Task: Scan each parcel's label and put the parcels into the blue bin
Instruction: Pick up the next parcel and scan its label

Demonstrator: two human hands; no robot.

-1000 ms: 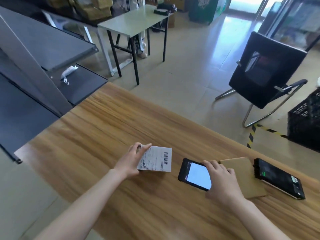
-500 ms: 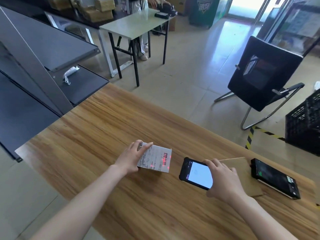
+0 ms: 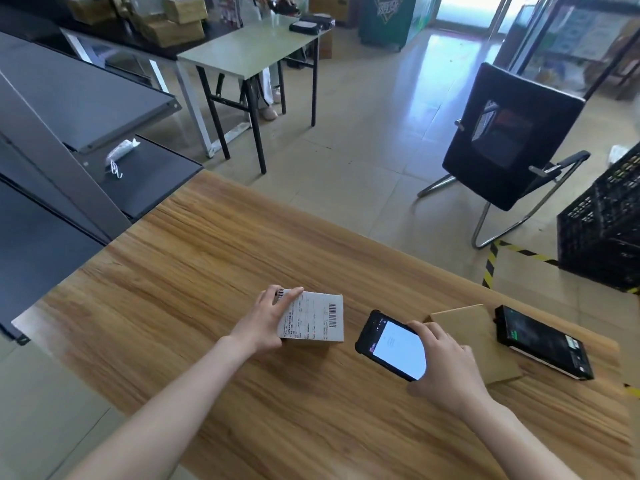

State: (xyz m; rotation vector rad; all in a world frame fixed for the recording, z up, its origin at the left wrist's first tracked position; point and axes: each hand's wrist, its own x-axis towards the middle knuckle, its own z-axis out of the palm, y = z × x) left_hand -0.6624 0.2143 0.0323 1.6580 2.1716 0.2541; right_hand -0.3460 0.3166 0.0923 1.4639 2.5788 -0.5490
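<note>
— Where is the parcel?
— The small labelled box (image 3: 315,318) sits on the wooden tabletop (image 3: 207,271) in the lower middle of the frame. Its white shipping label faces up, with the barcode near the right edge.
— And the hands?
— The left hand (image 3: 266,327) has its grip clamped on the box's left end, fingers over the top edge. At lower right, the right hand (image 3: 446,368) has its grip closed round the handheld scanner (image 3: 391,348). The scanner's white screen is lit, and it is just beside the box, not touching.
— Anything else?
— A flat brown parcel (image 3: 485,341) lies just behind the right hand, with a second dark handset (image 3: 543,341) to its right. A black crate (image 3: 602,237) stands on the floor at the right edge.
</note>
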